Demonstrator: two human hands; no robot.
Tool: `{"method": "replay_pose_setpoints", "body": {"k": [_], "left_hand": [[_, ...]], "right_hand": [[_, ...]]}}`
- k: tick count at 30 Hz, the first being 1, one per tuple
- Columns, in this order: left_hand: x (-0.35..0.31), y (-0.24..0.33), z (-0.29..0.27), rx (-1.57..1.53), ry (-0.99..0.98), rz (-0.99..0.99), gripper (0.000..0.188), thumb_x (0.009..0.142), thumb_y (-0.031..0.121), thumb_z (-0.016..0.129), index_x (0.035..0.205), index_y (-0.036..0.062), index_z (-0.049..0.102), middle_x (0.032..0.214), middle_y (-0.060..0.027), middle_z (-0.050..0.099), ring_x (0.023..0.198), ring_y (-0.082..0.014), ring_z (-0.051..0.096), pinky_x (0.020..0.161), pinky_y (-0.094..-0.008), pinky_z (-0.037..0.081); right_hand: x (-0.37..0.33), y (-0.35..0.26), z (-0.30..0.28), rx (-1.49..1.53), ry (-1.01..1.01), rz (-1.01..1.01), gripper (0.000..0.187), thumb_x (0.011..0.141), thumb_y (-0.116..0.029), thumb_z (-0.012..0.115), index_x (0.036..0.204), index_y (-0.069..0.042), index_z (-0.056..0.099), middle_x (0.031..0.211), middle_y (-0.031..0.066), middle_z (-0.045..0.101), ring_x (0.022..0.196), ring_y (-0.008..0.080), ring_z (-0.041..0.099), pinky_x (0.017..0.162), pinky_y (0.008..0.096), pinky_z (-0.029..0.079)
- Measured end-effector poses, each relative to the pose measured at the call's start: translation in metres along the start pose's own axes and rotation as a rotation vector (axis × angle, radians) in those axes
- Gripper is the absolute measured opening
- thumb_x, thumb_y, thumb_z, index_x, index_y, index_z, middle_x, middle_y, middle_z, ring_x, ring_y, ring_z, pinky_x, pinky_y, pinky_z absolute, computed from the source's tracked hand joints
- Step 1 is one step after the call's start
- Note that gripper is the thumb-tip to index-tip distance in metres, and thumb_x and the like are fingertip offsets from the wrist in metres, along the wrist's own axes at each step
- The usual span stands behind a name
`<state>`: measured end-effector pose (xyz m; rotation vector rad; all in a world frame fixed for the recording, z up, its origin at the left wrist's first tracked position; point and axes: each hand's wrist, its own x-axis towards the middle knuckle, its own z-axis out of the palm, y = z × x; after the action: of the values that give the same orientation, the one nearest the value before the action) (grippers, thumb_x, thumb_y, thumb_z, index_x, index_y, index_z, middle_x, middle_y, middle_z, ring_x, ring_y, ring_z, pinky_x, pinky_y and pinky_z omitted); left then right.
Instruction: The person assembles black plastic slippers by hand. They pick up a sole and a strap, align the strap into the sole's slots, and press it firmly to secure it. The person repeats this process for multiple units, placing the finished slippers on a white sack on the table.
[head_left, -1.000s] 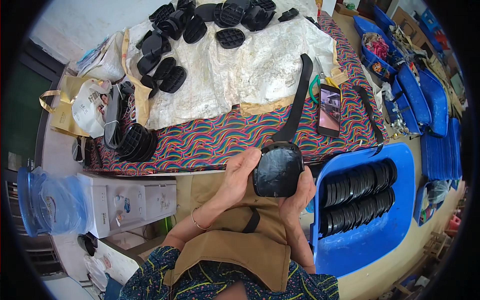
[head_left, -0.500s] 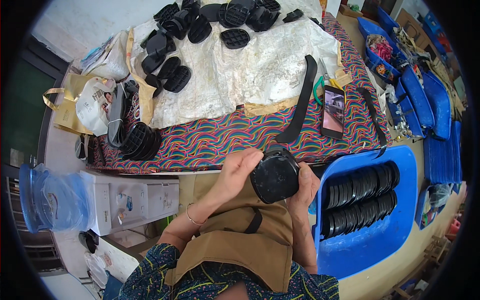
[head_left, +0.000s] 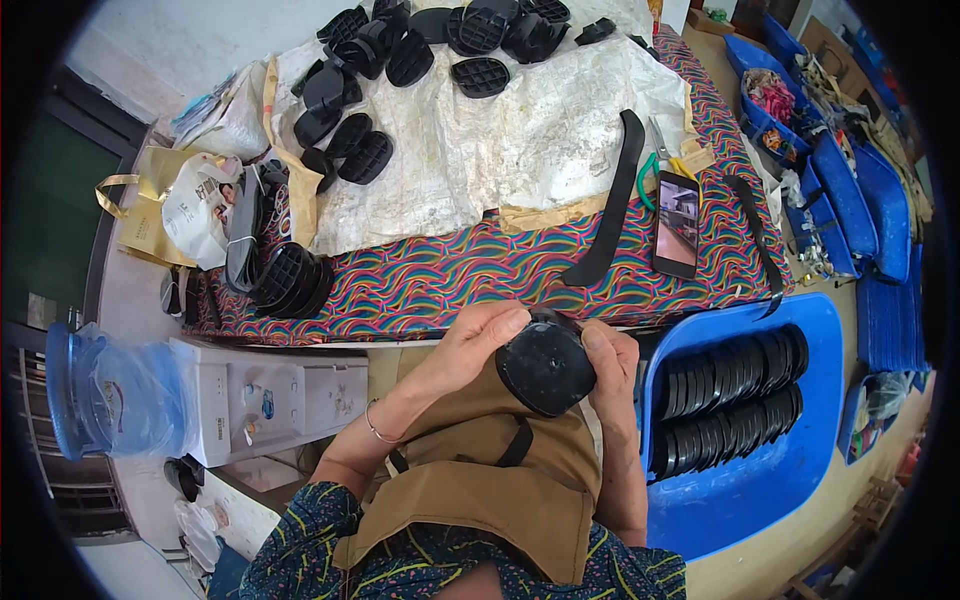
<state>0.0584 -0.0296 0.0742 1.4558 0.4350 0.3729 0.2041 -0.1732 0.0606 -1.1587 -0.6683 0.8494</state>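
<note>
Over my lap, at the table's near edge, I hold a black rounded rubber-like piece (head_left: 546,372), its smooth, speckled flat face turned up. My left hand (head_left: 478,345) grips its upper left edge with thumb and fingers. My right hand (head_left: 611,365) is closed on its right side, thumb on the rim. Part of its far edge and some fingertips are hidden. On the table beyond lies a curved black strip (head_left: 612,205), beside scissors (head_left: 650,175) with green and yellow handles and a phone (head_left: 677,225) with its screen lit.
Many similar black pieces (head_left: 480,77) with gridded undersides lie on a white sheet (head_left: 430,170). A stack of them (head_left: 292,283) stands at the table's left. On my right, a blue tub (head_left: 740,510) holds rows of black pieces. A water dispenser (head_left: 285,400) stands on my left.
The black piece has tilted and turned slightly in my hands. My right thumb has moved up along its edge. The whole view has shifted a little to the right.
</note>
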Motion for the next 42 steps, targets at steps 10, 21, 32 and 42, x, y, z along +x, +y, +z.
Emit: {"method": "replay_pose_setpoints", "body": {"k": [10, 21, 32, 42], "left_hand": [[-0.004, 0.020, -0.001, 0.239, -0.038, 0.015, 0.027, 0.102, 0.021, 0.050, 0.094, -0.0028, 0.059, 0.070, -0.0092, 0.052, 0.065, -0.0179, 0.052, 0.060, -0.0320, 0.041], [-0.001, 0.017, -0.012, 0.090, -0.104, -0.091, 0.019, 0.101, 0.014, 0.052, 0.107, -0.0015, 0.061, 0.092, -0.0022, 0.060, 0.083, -0.0105, 0.053, 0.073, -0.0282, 0.043], [0.003, 0.022, -0.010, 0.012, -0.158, -0.176, 0.021, 0.096, 0.011, 0.057, 0.110, -0.0031, 0.063, 0.096, -0.0016, 0.062, 0.089, -0.0088, 0.055, 0.079, -0.0243, 0.044], [0.002, 0.016, -0.005, 0.038, -0.124, -0.144, 0.022, 0.093, 0.010, 0.061, 0.107, -0.0051, 0.068, 0.099, -0.0037, 0.066, 0.088, -0.0092, 0.059, 0.080, -0.0255, 0.047]], "right_hand": [[0.012, -0.009, -0.005, 0.006, -0.136, 0.081, 0.032, 0.098, -0.019, 0.054, 0.071, -0.003, 0.054, 0.065, -0.0070, 0.044, 0.064, 0.0031, 0.036, 0.056, 0.0242, 0.029], [0.008, 0.005, 0.007, 0.138, -0.077, 0.113, 0.035, 0.100, -0.022, 0.053, 0.072, -0.002, 0.056, 0.069, -0.0063, 0.047, 0.065, 0.0042, 0.039, 0.055, 0.0254, 0.032], [0.006, 0.012, 0.004, 0.118, -0.097, 0.138, 0.034, 0.100, -0.025, 0.055, 0.077, -0.001, 0.059, 0.072, -0.0071, 0.050, 0.068, 0.0037, 0.040, 0.059, 0.0236, 0.035], [0.022, -0.011, -0.018, -0.246, -0.393, 0.184, 0.035, 0.096, -0.025, 0.058, 0.076, 0.003, 0.060, 0.064, -0.0040, 0.049, 0.064, 0.0040, 0.042, 0.055, 0.0263, 0.036]]}}
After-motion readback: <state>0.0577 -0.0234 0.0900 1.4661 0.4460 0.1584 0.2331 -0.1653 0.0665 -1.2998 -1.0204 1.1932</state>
